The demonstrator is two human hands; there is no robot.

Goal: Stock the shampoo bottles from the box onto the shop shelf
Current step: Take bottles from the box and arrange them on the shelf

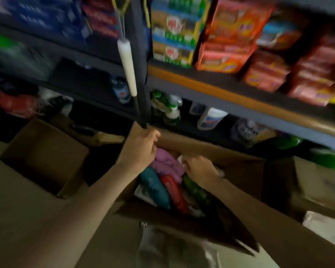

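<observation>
Bottles point(163, 187) lying flat in box point(240, 161), long axes toward shelf point(230, 97); both hands' grip unclear.

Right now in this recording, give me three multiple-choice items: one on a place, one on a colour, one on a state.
1. Where do the shampoo bottles lie?
A. in the open cardboard box
B. on the top shelf
C. on the floor beside the box

2. What colour is the bottle between the teal bottle and the green bottle?
A. yellow
B. red
C. white

3. What is the left hand doing?
A. hanging idle at the person's side
B. lifting a bottle to the shelf
C. holding the box's far flap

Key: 1 A, the bottles lie packed inside the box. 2 B, the red bottle lies between them. 3 C, its fingers curl over the flap's edge, while the right hand reaches among the bottles.
</observation>
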